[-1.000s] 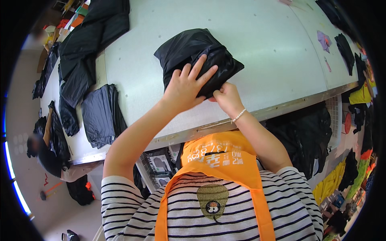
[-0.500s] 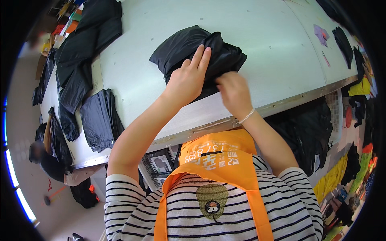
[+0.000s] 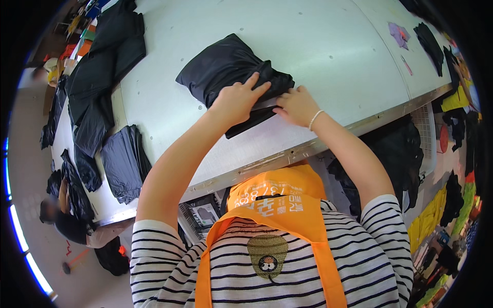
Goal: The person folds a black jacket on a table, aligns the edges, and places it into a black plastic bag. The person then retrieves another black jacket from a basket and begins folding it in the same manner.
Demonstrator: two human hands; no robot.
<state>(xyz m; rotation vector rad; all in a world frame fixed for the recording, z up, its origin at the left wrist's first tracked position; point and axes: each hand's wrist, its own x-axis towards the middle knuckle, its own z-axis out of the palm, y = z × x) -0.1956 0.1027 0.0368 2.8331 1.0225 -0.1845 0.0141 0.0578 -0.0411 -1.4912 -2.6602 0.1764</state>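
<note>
A folded black garment (image 3: 226, 72) lies on the pale grey table (image 3: 318, 56) in front of me. My left hand (image 3: 237, 100) lies flat on its near edge with the fingers spread. My right hand (image 3: 297, 106), with a light bracelet on the wrist, presses the garment's near right corner, its fingers bent over the fabric. A thin black flap (image 3: 250, 120) sticks out from under my left hand toward the table's front edge.
More black garments lie at the table's left: a long spread one (image 3: 100, 66) and a folded stack (image 3: 123, 161). Small dark and purple pieces (image 3: 411, 33) sit at the far right. Another person (image 3: 61, 218) is at the lower left. Black cloth (image 3: 400, 154) hangs below the table edge.
Both hands have shifted on the garment: the left now lies lower on its near edge, and the right has moved in beside it, pressing the right corner.
</note>
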